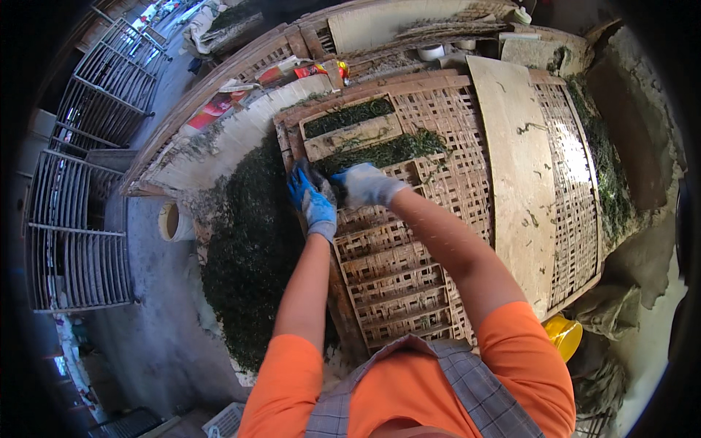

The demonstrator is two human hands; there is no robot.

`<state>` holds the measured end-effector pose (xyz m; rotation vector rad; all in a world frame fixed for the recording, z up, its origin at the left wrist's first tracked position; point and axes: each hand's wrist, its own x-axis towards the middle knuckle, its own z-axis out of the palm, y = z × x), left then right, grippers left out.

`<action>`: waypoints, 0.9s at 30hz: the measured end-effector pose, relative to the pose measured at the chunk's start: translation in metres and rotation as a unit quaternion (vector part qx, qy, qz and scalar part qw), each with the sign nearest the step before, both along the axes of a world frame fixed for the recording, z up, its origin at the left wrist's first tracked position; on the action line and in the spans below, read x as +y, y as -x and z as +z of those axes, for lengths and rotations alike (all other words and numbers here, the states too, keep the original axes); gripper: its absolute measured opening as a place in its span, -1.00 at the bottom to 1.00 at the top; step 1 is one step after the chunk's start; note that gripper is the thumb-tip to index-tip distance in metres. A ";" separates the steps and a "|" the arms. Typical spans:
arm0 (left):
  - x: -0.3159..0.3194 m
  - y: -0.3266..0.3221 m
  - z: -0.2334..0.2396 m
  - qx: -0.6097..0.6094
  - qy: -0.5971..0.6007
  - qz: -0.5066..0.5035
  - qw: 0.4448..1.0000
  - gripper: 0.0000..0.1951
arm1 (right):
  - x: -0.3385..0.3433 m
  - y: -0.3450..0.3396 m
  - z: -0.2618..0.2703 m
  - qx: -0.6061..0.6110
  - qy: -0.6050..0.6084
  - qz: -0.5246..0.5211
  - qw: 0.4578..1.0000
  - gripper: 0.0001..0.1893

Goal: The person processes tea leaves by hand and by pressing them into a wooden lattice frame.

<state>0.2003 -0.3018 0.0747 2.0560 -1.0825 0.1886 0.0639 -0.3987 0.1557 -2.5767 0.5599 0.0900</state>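
Observation:
My left hand (314, 200), in a blue and grey work glove, is at the left edge of a slatted wooden frame (342, 263). My right hand (369, 185), gloved alike, is just beside it, its fingertips near a strip of dark green shredded plant-like material (394, 150). What lies under the fingers of both hands is hidden. The frame lies on a woven bamboo mat (438, 115). Farther up, a short wooden board (353, 137) separates this strip from a second green strip (348, 117). A large dark green heap (246, 263) lies left of my left hand.
A long wooden board (515, 175) crosses the mat at the right, dotted with green scraps. More green material (605, 169) lies beyond it. A yellow bucket (564, 336) stands low at the right, a whitish bucket (175, 222) at the left. Slatted racks (79, 230) line the left side.

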 end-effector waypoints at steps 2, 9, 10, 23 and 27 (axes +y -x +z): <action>-0.008 0.016 0.013 -0.039 -0.098 0.072 0.992 -0.52 | -0.021 0.017 0.015 0.034 -0.085 -0.050 0.995 -0.68; -0.011 0.030 0.018 -0.181 -0.123 -0.177 0.959 -0.54 | -0.010 0.010 0.017 -0.302 0.129 -0.258 0.909 -0.65; -0.013 0.028 0.021 -0.114 -0.148 -0.160 0.969 -0.61 | -0.003 0.003 0.028 -0.228 0.158 -0.304 0.911 -0.61; 0.000 0.030 0.015 -0.206 -0.196 -0.130 0.950 -0.49 | -0.016 -0.005 0.007 -0.016 0.165 -0.363 0.917 -0.81; -0.001 0.028 -0.008 -0.184 -0.099 -0.112 0.971 -0.40 | -0.029 0.047 0.048 0.103 0.068 -0.392 0.911 -0.72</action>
